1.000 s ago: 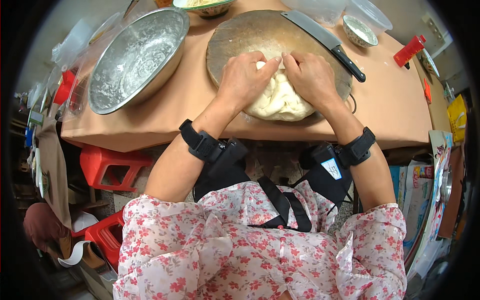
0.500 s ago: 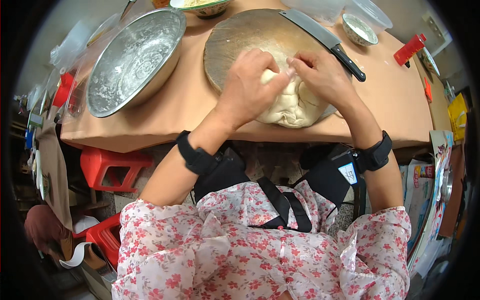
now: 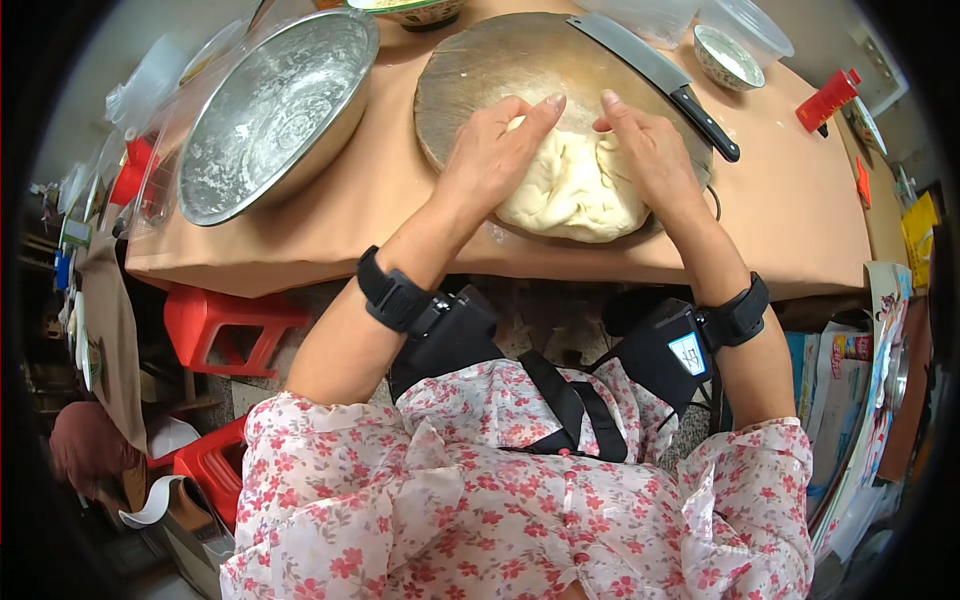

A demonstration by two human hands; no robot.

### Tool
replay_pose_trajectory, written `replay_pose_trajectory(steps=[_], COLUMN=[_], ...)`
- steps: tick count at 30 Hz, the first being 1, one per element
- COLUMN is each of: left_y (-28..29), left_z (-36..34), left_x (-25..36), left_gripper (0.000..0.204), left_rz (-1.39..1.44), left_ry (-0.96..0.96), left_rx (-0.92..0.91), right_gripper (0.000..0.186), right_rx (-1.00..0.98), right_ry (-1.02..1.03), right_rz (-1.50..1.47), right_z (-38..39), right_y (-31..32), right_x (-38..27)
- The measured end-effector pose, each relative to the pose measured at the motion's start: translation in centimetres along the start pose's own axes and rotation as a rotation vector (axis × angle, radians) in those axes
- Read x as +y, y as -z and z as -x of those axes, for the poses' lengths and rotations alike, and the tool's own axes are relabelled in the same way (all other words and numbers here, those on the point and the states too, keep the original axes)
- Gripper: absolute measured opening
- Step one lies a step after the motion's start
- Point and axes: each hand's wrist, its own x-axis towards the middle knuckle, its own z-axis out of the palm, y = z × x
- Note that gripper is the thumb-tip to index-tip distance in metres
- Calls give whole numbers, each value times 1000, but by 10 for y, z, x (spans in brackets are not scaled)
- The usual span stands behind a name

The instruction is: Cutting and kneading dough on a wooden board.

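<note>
A large lump of pale dough (image 3: 580,195) lies at the near edge of a round wooden chopping board (image 3: 480,75), its surface creased and uneven. My left hand (image 3: 500,150) cups its left side, thumb raised and fingers curled out of sight behind the far edge. On the opposite side my right hand (image 3: 650,150) holds the dough the same way, its thumb pointing up. A gap between the two thumbs shows the folded top. Beyond my right hand, a cleaver (image 3: 640,60) lies on the board with its black handle toward me.
A big metal bowl (image 3: 285,120), floury inside, stands tilted on the left of the table (image 3: 800,220). Behind the board are a patterned bowl (image 3: 420,15), clear plastic containers (image 3: 745,30) and a small bowl of white powder (image 3: 728,58). A red bottle (image 3: 828,100) lies at right.
My thumbs have let go of the pinched dough at the top and moved apart. Both hands now lie along its sides, and more of the creased surface shows.
</note>
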Motion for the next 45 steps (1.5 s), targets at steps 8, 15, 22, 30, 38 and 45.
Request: replay_pose_trajectory(steps=[8, 15, 22, 30, 38, 45], left_y=[-7, -10, -14, -20, -19, -18], left_z=[10, 18, 47, 58, 20, -16], left_x=[32, 22, 8, -8, 2, 0], left_gripper=[29, 13, 36, 33, 27, 11], left_rz=[89, -380, -564, -656, -670, -645], left_ry=[-277, -693, -923, -978, -830, -672], left_rx=[169, 262, 305, 357, 285, 232], right_gripper=[39, 18, 20, 26, 7, 25], right_rx=[45, 149, 240, 355, 215, 29], right_ry=[176, 461, 681, 825, 614, 291], right_rz=[-275, 272, 428, 418, 495, 439], right_z=[4, 20, 48, 53, 22, -8], right_y=[6, -4, -4, -10, -14, -15], right_x=[-29, -21, -18, -7, -4, -15])
